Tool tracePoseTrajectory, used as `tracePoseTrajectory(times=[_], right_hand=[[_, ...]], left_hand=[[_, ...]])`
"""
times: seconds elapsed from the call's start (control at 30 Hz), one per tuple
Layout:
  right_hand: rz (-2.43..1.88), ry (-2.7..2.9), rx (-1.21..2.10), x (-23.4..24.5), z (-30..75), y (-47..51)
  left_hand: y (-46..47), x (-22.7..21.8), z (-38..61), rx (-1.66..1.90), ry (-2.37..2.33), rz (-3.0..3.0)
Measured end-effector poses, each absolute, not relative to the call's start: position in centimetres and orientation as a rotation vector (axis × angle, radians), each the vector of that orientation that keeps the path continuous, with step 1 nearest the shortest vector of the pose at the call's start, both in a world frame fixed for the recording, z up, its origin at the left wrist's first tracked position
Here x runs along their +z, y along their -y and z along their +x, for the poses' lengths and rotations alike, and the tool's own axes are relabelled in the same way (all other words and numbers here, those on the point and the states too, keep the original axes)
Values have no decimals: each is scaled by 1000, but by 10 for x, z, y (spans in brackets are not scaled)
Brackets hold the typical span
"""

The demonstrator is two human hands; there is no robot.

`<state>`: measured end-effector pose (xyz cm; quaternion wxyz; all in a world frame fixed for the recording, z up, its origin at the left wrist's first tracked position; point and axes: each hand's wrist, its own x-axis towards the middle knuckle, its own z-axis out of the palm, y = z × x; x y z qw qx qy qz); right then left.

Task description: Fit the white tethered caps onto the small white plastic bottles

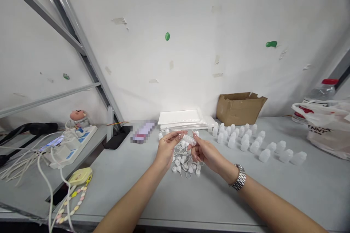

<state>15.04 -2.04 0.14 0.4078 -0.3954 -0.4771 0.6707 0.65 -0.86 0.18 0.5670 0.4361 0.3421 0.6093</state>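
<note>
Table (191,196) runs grey across the near view. Above it the left hand (166,145) and the right hand (203,151), which has a watch (239,177) on its wrist, are close together at twelve o'clock. The fingertips of both pinch a clear piece (189,139) that is too small to identify. It is held off the surface, probably so each hand can work one end.

At six o'clock of the piece, just below the hands, lies a heap of white caps (184,165), seemingly placed for easy reach. At two o'clock from the hands, bottles (246,140) sit in rows apart from the heap, an order that looks like sorting. At nine o'clock a power strip (73,140) with cables lies well off to the side.

Farther out, sheets (180,118) are stacked by the wall at twelve o'clock. A box (239,108) stands open at one o'clock. A bag (325,127) sits at three o'clock, with a water bottle (322,91) behind it.
</note>
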Motion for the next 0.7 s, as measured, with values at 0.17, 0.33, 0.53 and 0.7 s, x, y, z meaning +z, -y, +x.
tracePoseTrajectory(times=[0.17, 0.33, 0.53, 0.7], right_hand=[[-1009, 1277, 1483, 2, 150, 19], [-939, 1265, 1603, 1, 152, 19], [-958, 1256, 1709, -2, 152, 19], [-1106, 1528, 713, -10, 150, 20]], left_hand=[[5, -2, 5, 1467, -864, 978], [3, -4, 2, 1424, -868, 1036], [4, -1, 2, 1405, -831, 1063], [1, -4, 0, 1500, -927, 989]])
